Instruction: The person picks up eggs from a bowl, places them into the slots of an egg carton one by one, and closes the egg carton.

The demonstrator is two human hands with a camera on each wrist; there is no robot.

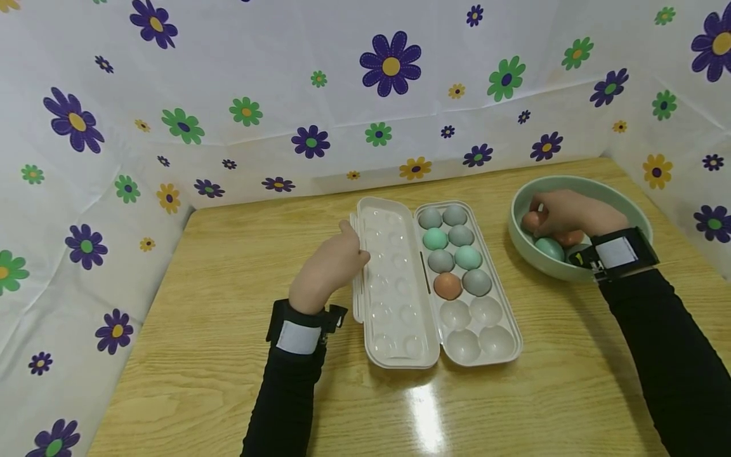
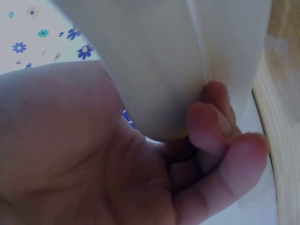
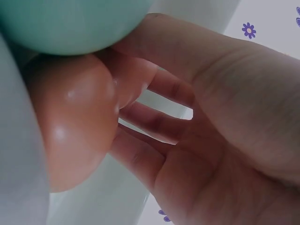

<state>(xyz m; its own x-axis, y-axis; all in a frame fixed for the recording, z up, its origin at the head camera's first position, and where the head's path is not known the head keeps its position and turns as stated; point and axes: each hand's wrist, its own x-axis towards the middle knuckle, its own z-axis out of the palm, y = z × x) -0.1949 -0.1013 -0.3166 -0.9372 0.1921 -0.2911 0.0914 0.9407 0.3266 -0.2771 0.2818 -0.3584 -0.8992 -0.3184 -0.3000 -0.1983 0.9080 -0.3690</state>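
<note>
Wooden tabletop (image 1: 228, 273); right hand (image 1: 577, 212) angles into bowl (image 1: 526, 252), pinching egg (image 1: 532, 221).

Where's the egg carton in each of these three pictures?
Head: the egg carton lies open, right of centre.
Left wrist: a pale part of it crosses the upper middle, against the left hand.
Right wrist: not in it.
Shared landmark: flower-print cloth, behind the table, top left, and top right, respectively.

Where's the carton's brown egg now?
In the head view, the brown egg sits in the carton, left of a grey egg, beyond the empty cups.
</note>
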